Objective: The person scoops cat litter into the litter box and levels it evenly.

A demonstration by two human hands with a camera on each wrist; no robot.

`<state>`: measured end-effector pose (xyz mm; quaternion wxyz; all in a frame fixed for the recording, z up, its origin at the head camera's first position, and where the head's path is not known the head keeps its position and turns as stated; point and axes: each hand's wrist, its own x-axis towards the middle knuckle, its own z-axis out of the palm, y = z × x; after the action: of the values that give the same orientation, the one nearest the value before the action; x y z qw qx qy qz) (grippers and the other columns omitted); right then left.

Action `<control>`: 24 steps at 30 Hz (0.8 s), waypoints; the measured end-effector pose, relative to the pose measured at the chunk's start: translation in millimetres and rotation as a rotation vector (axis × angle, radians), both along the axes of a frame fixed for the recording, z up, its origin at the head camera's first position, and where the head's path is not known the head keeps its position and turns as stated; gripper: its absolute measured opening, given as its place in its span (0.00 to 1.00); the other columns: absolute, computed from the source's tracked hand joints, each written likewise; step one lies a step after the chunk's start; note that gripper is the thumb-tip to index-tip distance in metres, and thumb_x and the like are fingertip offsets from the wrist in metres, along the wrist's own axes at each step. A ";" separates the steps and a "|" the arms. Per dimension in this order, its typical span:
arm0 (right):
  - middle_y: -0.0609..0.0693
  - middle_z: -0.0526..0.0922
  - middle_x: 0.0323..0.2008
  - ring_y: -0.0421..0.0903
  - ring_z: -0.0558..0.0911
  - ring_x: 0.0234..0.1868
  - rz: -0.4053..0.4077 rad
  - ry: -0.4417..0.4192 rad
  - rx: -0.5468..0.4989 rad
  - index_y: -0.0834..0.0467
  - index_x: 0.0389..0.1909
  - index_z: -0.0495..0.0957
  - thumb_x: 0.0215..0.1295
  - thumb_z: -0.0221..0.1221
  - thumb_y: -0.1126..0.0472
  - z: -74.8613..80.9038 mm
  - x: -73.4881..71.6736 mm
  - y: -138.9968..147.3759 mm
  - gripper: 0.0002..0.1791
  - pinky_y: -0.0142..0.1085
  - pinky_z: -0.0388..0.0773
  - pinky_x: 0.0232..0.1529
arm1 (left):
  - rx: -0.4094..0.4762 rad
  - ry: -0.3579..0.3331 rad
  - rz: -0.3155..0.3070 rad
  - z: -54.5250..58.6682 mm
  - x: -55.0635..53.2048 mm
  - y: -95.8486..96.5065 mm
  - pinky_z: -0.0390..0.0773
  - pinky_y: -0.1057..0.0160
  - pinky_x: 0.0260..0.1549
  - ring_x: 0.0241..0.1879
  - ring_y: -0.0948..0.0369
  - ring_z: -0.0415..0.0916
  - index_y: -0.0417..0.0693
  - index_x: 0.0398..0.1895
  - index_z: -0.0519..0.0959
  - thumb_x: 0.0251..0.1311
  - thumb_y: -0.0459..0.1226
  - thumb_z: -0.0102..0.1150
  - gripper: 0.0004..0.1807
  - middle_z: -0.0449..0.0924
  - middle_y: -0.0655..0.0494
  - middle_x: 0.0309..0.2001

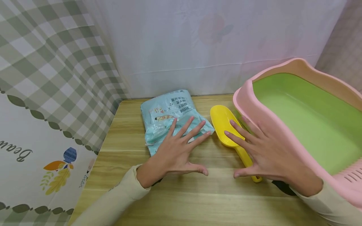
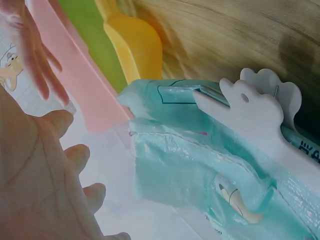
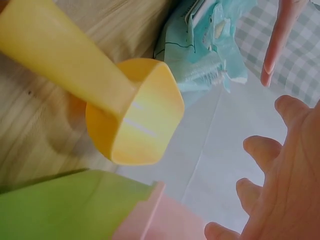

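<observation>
My left hand (image 1: 177, 150) is spread wide over the near end of a light-blue plastic bag (image 1: 169, 106), palm down and holding nothing. The left wrist view shows the bag's top folded over, with a white clip (image 2: 260, 115) on it. Over the handle of a yellow scoop (image 1: 223, 124), my right hand (image 1: 267, 150) also has its fingers spread and holds nothing. The scoop lies on the wooden table, its bowl pointing away from me. In the right wrist view, the scoop's handle (image 3: 65, 55) runs below the open palm.
A large pink tub (image 1: 246, 94) with a green inside (image 1: 305, 116) stands on the right, close beside the scoop. White cloth (image 1: 181, 47) hangs behind the wooden table (image 1: 121, 163). A green-and-white checked cloth (image 1: 51, 59) hangs along the left side.
</observation>
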<state>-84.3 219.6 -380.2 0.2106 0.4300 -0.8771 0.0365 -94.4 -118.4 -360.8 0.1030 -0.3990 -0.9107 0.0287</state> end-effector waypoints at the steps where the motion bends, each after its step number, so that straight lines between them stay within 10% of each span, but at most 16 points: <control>1: 0.58 0.55 0.87 0.67 0.49 0.87 0.005 0.009 0.005 0.42 0.92 0.45 0.63 0.39 0.08 1.3 0.3 1.3 0.65 0.66 0.53 0.79 | 0.002 0.008 -0.002 0.5 0.7 -1.3 0.43 0.27 0.79 0.88 0.46 0.40 0.67 0.90 0.58 0.48 0.86 0.58 0.68 0.46 0.57 0.90; 24: 0.59 0.52 0.88 0.65 0.46 0.88 0.026 -0.083 -0.130 0.47 0.90 0.55 0.61 0.46 0.08 8.2 10.1 23.1 0.66 0.57 0.38 0.85 | 0.044 0.053 -0.013 7.5 8.7 -28.7 0.34 0.28 0.79 0.88 0.44 0.36 0.62 0.89 0.61 0.46 0.86 0.56 0.69 0.48 0.53 0.90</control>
<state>-74.2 242.7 -372.0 0.2012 0.4249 -0.8752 0.1136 -85.7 -147.1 -353.3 0.1360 -0.4015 -0.9055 0.0184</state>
